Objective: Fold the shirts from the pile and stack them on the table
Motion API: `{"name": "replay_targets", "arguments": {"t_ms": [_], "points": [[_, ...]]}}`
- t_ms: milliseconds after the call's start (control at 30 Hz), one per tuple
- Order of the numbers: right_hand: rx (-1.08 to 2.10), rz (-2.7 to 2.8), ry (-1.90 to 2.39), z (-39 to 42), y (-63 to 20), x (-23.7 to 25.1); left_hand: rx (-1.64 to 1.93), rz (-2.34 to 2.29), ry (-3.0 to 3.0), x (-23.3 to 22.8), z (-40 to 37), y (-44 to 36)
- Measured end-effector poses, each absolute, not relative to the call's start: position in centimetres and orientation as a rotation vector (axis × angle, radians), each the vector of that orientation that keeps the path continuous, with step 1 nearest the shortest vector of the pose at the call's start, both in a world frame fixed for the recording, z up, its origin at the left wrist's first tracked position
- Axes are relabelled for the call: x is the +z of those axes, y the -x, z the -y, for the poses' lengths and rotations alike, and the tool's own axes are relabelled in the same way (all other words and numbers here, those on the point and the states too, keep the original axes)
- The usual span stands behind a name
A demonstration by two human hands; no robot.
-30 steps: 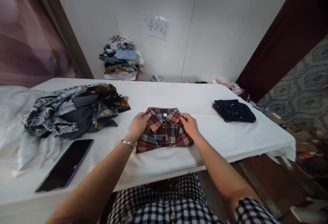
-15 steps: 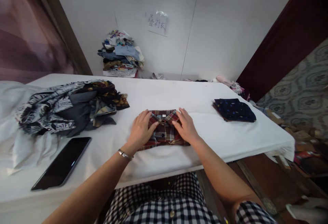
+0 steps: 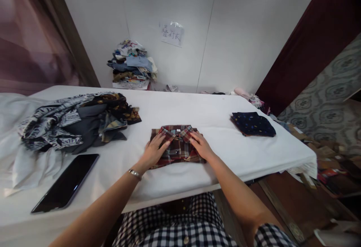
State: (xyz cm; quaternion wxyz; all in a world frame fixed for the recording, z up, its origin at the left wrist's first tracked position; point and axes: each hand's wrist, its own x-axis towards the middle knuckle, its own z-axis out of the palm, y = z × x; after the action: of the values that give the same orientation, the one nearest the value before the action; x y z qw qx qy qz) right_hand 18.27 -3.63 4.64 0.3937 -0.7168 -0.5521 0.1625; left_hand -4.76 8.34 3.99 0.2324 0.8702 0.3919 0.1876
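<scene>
A folded red and brown plaid shirt [image 3: 180,150] lies on the white-covered table [image 3: 183,107] in front of me, collar at the far side and a dark button showing below it. My left hand [image 3: 153,151] rests flat on the shirt's left part, fingers stretched out toward the collar. On the right part lies my right hand [image 3: 202,147], its fingers also extended, near the right collar point. Neither hand grips the cloth. Parts of both shirt sides are hidden under the hands.
At the left sits a heap of loose clothes [image 3: 81,122], with a large black phone [image 3: 66,183] nearer me. A folded dark navy patterned garment [image 3: 253,124] is on the right. Behind the table's far edge rises a stack of clothes [image 3: 132,66]. A handwritten sign [image 3: 172,34] hangs on the wall.
Both hands have slid from the collar's sides down toward me onto the shirt front. More of the collar and upper corners shows now. The view has shifted slightly.
</scene>
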Motion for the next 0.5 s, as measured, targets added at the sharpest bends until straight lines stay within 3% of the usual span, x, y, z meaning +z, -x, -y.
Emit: {"name": "replay_targets", "arguments": {"t_ms": [133,233,367,500], "points": [[0.362,0.985,1.560,8.4,-17.1,4.6,0.621,-0.853,-2.632,4.0,-6.1,8.3],[0.734,0.684,1.422,11.8,-14.6,4.1,0.622,-0.562,-2.829,3.8,-4.5,9.9],[1.256,0.378,1.236,13.6,-11.0,3.8,0.612,-0.549,-2.993,3.7,-4.3,9.4],[1.462,0.251,1.065,13.1,-9.6,4.1,0.550,-0.571,-3.057,4.8,-5.6,7.7]]}}
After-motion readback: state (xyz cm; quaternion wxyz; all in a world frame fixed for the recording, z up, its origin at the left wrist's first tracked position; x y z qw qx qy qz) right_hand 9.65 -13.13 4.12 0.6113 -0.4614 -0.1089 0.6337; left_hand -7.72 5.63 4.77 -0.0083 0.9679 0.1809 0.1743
